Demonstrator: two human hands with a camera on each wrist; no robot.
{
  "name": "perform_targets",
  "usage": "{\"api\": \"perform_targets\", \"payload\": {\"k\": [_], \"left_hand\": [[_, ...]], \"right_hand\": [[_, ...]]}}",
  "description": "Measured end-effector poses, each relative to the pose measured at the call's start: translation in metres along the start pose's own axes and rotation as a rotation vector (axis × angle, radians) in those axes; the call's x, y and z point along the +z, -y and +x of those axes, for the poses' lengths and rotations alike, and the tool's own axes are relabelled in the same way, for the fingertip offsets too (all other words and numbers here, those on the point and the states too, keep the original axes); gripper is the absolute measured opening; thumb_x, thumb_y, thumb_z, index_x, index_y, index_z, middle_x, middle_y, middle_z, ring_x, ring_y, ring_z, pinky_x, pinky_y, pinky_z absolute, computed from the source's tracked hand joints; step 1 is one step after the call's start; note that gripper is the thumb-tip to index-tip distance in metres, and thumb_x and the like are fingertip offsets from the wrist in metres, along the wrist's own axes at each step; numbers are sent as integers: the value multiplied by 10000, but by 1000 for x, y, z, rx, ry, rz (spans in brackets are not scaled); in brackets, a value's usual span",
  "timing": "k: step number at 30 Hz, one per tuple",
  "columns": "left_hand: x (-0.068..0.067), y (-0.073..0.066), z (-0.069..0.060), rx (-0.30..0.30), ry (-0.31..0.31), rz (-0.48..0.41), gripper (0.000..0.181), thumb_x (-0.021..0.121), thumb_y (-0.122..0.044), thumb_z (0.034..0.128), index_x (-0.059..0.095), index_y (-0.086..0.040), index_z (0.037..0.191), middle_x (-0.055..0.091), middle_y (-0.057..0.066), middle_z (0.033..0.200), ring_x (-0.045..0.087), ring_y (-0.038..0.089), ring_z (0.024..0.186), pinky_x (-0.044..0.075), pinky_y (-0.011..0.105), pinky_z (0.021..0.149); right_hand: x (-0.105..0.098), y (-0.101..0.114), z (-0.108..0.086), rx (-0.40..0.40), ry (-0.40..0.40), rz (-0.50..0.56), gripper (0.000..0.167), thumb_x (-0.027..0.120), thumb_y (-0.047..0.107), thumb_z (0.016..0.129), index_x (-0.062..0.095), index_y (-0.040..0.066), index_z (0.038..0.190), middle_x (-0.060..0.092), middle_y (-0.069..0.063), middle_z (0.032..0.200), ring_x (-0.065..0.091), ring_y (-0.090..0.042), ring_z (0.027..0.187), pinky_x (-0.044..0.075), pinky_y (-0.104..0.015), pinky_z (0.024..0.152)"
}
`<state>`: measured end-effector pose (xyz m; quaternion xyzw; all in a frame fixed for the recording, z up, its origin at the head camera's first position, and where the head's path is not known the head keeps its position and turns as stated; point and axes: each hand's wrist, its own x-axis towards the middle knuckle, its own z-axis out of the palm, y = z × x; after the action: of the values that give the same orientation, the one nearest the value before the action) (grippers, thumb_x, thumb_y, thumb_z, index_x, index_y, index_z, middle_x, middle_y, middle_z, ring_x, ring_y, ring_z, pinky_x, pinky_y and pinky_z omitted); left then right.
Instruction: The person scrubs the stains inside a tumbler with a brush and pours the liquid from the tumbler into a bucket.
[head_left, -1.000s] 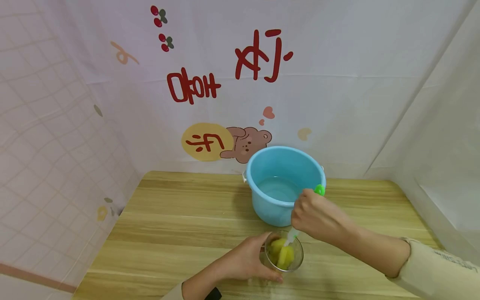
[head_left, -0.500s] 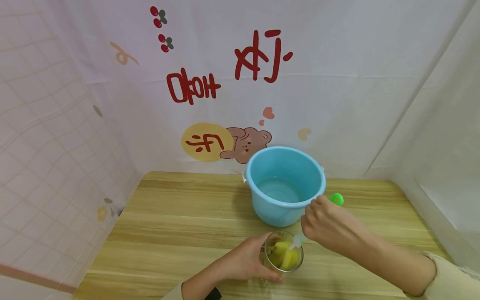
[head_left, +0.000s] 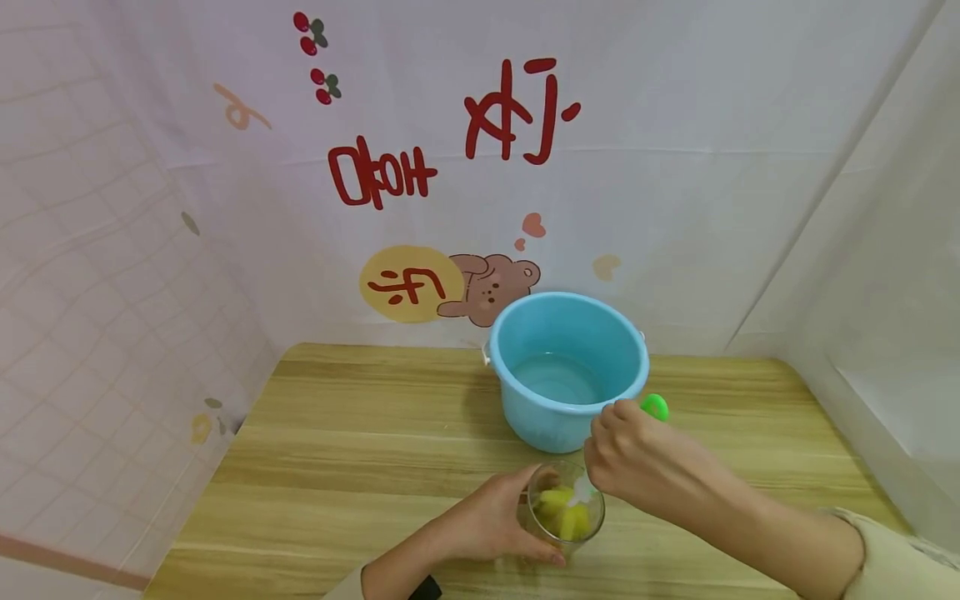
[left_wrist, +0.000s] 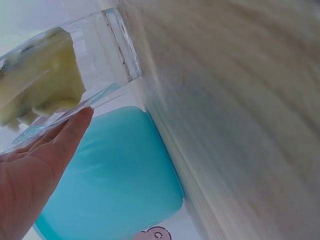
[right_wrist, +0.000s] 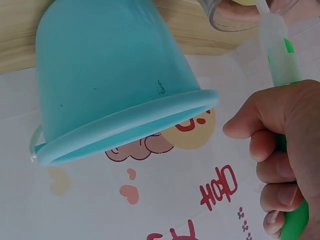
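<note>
A clear drinking glass (left_wrist: 97,55) stands near the table's front edge, its mouth tilted a little. My left hand (head_left: 491,517) grips it from the left, with the thumb at the near side and the fingers round the far side. Inside the glass is the yellow sponge head (head_left: 575,523) of a cup brush (right_wrist: 282,60). My right hand (head_left: 645,454) holds the brush by its green and white handle, fingers curled round it. The handle's green looped end (head_left: 656,407) sticks out above that hand. Part of the handle is hidden by the fingers.
A light blue bucket (head_left: 555,429) with white handle fittings stands just behind the glass, with what looks like shallow water at its bottom. The wood-grain table (head_left: 360,442) extends to both sides. A printed white cloth (head_left: 690,208) hangs behind.
My right hand with the brush has swung right, then partly back left and lower. The sponge head has shifted and turned inside the glass. My left hand keeps its grip on the glass.
</note>
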<state>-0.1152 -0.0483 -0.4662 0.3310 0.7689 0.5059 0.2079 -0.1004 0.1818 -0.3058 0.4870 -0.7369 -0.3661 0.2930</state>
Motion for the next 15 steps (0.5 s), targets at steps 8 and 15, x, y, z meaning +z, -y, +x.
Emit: {"api": "perform_targets", "payload": {"k": [8, 15], "left_hand": [[-1, 1, -1, 25, 11, -29, 770, 943, -315, 806, 532, -207, 1447, 595, -95, 1400, 565, 26, 1250, 493, 252, 1047], [-1, 0, -1, 16, 16, -27, 798, 947, -300, 803, 515, -212, 1468, 588, -132, 1390, 558, 21, 1258, 491, 243, 1045]], "right_hand": [[2, -6, 13, -21, 60, -32, 362, 714, -8, 708, 379, 71, 594, 344, -65, 545, 319, -175, 528, 250, -265, 584], [16, -12, 12, 15, 89, 37, 399, 756, -35, 675, 400, 105, 560, 377, -48, 524, 340, -170, 506, 261, -256, 563]]}}
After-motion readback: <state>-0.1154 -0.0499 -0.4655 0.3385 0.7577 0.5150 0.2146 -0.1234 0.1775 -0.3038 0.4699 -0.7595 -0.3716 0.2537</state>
